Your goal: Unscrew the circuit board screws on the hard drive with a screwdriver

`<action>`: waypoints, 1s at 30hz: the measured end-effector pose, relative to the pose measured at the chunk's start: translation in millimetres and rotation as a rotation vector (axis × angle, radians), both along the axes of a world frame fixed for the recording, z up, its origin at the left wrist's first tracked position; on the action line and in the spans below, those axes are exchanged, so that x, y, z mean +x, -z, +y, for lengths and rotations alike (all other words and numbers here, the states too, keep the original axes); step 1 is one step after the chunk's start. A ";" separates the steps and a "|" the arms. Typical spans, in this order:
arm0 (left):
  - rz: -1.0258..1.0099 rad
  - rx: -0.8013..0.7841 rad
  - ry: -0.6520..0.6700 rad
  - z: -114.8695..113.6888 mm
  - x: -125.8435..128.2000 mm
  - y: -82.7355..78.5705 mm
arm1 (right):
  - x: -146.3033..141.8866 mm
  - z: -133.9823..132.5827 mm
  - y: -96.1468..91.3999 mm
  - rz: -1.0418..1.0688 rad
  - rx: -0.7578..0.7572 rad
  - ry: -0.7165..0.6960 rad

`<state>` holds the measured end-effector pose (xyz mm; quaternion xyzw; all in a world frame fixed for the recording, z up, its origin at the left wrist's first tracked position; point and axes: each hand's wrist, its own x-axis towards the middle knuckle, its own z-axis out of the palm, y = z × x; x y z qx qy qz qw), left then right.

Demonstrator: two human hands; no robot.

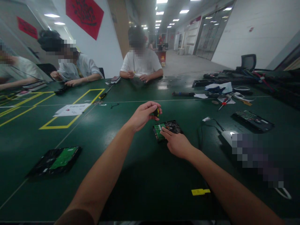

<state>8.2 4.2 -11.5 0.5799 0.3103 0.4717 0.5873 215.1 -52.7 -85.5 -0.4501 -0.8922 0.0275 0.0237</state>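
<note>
In front of me on the green table lies a hard drive (174, 127) with its green circuit board facing up. My left hand (146, 115) is closed around a black-and-yellow screwdriver (157, 112), just above the drive's far left corner. Only part of its handle shows; the tip is hidden or too small to make out. My right hand (177, 142) has its index and middle fingers stretched out, touching the circuit board from the near side. Its other fingers are curled under and partly hidden.
Another hard drive (64, 157) lies at the left, and a third (253, 121) at the right. A yellow tag (200, 192) is near the front. Beyond are a red screwdriver (225, 101), a dark cylindrical tool (183, 93) and cables. Several people sit across the table.
</note>
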 end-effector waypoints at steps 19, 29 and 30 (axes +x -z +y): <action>0.126 0.038 -0.031 2.3 -4.8 0.9 | 0.7 0.5 1.2 -0.021 0.011 0.000; 0.058 0.034 -0.017 3.1 -3.0 1.6 | -0.8 -0.5 -1.4 -0.007 -0.017 0.001; 0.062 0.032 -0.036 4.1 -2.6 2.2 | -0.8 -0.7 -1.6 -0.010 -0.020 0.005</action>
